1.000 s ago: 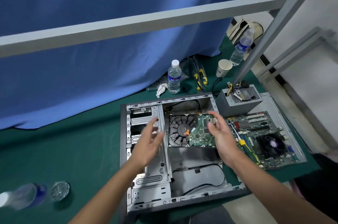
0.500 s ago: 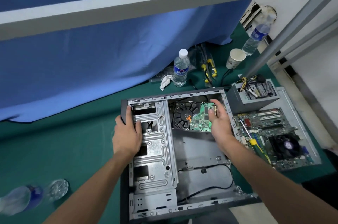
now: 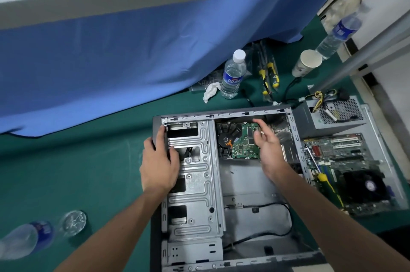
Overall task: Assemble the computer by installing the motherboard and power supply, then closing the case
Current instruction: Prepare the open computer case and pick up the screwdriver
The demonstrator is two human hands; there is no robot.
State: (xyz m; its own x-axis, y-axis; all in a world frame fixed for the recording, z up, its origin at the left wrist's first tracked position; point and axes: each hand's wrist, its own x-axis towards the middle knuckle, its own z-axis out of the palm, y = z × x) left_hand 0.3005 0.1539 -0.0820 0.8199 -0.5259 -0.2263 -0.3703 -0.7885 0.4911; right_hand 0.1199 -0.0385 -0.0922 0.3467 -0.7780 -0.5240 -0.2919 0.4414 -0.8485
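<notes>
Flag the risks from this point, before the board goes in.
1. The right hand fingers the drive on its bare circuit side; static or pressure might harm it.
2. A black cable loops across the case floor and could get trapped under the motherboard.
3. The left hand grips the case's sheet-metal edge, which may be sharp.

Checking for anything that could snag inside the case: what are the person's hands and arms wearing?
Both forearms are bare, with no sleeves in view. Neither the left hand nor the right hand wears a glove, and no watch or wrist strap shows. A thin ring-like band seems to sit on one right finger.
</notes>
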